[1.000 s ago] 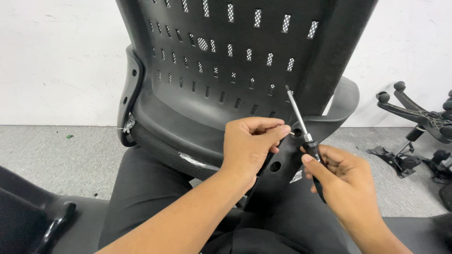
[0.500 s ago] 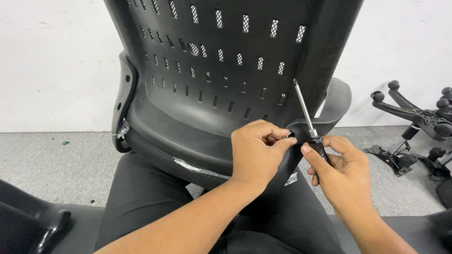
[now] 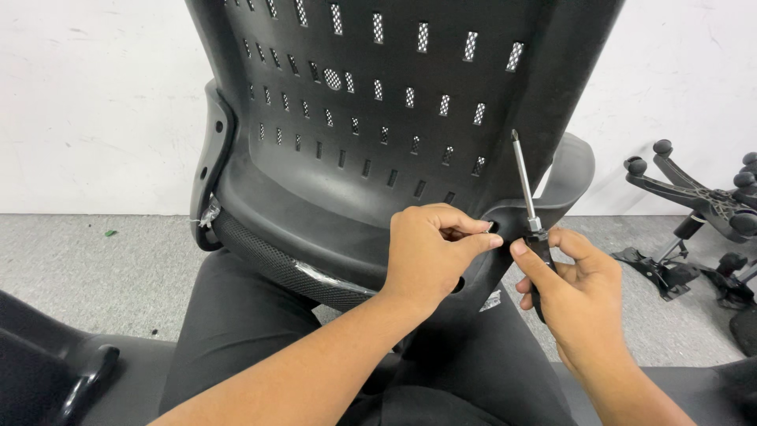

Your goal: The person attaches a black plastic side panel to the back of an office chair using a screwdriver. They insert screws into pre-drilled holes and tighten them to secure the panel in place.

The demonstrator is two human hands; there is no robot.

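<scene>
Pinching at the chair back's lower edge

Pressing your left hand (image 3: 430,252) against the lower right edge of the black perforated plastic chair backrest (image 3: 394,102), you are pinching thumb and fingertips together on something too small to make out. Your right hand (image 3: 579,296) is gripping the black handle of the silver-shafted screwdriver (image 3: 527,197), holding it just beside the left hand with its tip pointing up, away from the work. Compared with a second ago, the hands and the backrest are sitting closer and higher in view, and the screwdriver is standing more upright. I judge the small part is being seated by hand. Black star-shaped chair bases (image 3: 694,197) are lying on the grey floor (image 3: 95,268) to the right.
</scene>
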